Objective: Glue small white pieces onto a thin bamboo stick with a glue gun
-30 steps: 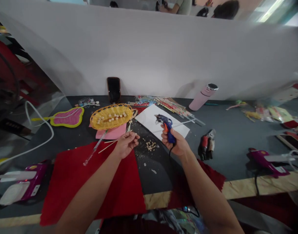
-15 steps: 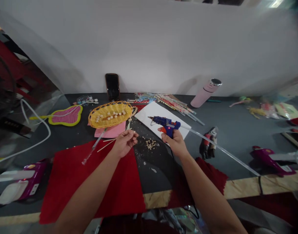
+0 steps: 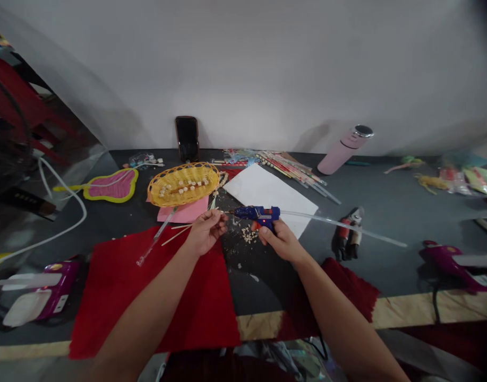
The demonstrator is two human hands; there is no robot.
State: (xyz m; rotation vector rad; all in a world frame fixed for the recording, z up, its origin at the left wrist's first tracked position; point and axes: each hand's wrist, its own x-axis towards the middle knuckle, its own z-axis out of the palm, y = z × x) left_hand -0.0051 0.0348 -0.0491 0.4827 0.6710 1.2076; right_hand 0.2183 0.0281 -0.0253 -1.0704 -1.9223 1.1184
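Note:
My right hand (image 3: 281, 240) is wrapped round a blue glue gun (image 3: 259, 213), with a long clear glue stick (image 3: 339, 222) running out of its back. The gun's nozzle points left and is close to the fingertips of my left hand (image 3: 207, 231). Those fingers are pinched on something small and pale that I cannot make out. Beneath the gun, small pale pieces (image 3: 249, 234) lie scattered on the dark table. Behind my left hand stands a yellow woven basket (image 3: 157, 199) with pale pieces in it, beside a pink paper (image 3: 191, 210).
A red cloth (image 3: 119, 286) spreads under my left forearm. White paper (image 3: 275, 185), straws (image 3: 287, 171), pliers (image 3: 349, 233) and a pink flask (image 3: 342, 154) occupy the middle and right. A phone (image 3: 187, 139) leans on the wall. Purple devices (image 3: 62, 286) sit at both sides.
My right hand has brought the glue gun left and down, so its nozzle is now near my left fingertips. The left hand keeps its pinch in nearly the same place.

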